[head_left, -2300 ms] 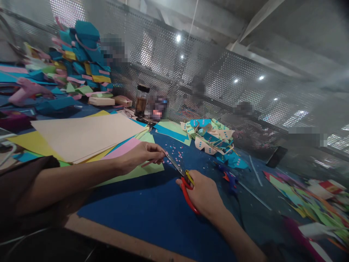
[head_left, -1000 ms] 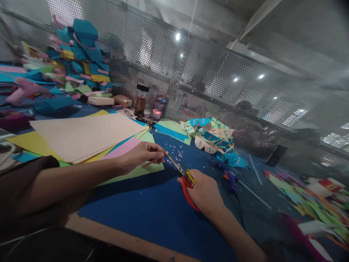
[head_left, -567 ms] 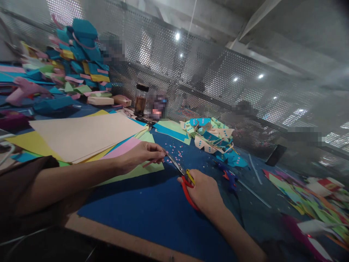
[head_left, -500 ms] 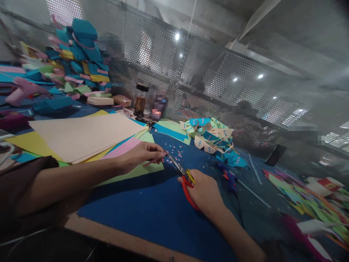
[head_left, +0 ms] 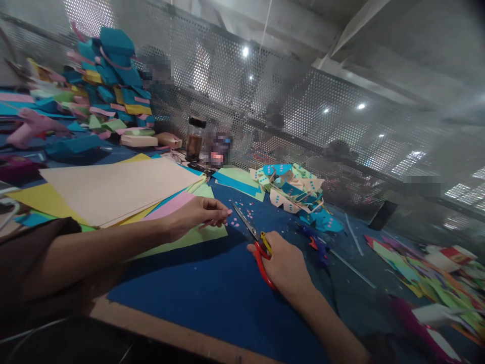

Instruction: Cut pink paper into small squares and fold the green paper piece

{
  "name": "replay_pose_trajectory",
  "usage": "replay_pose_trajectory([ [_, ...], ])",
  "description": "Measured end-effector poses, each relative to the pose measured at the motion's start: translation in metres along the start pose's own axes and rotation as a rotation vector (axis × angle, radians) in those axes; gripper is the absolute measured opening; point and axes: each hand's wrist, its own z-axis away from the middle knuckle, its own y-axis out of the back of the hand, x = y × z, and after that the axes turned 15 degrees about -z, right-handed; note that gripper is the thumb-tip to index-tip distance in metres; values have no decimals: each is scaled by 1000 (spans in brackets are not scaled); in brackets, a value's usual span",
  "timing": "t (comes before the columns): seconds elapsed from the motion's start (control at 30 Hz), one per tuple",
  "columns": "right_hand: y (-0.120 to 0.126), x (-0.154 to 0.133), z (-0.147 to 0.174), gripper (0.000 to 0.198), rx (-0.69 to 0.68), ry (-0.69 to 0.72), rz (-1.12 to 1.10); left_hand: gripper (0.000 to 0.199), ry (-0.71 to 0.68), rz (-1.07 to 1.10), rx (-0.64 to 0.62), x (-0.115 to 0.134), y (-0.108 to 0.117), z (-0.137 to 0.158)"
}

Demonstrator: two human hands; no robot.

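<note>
My left hand (head_left: pixel 197 216) pinches a narrow pink paper strip (head_left: pixel 229 213), whose tip sticks out past the fingertips; a tail of it shows below the fingers. My right hand (head_left: pixel 286 260) grips a pair of scissors (head_left: pixel 252 228) with red and yellow handles. The blades point up and left, their tips just right of the strip and apart from it. Small pink and blue paper bits (head_left: pixel 244 210) lie scattered on the blue tabletop (head_left: pixel 197 288) behind the blades. Beneath my left hand are a green sheet (head_left: pixel 182 242) and a pink sheet (head_left: pixel 170 206).
Large cream sheets (head_left: pixel 121 187) lie at the left. Behind stand folded blue paper pieces (head_left: pixel 117 55) and a jar (head_left: pixel 195 139). Dotted paper shapes (head_left: pixel 291 189) are heaped at the back. Right of my hand are a blue glue gun (head_left: pixel 318 247) and coloured paper scraps (head_left: pixel 428 273).
The scissors have shifted slightly right and up, so their tips have come away from the strip at my left fingertips. My left hand has barely moved.
</note>
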Motion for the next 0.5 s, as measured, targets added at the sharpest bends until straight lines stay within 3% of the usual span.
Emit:
replay_pose_trajectory([
  [0.5, -5, -1, 2, 32, -12, 36, -10, 25, -12, 49, 5, -3, -1, 0],
])
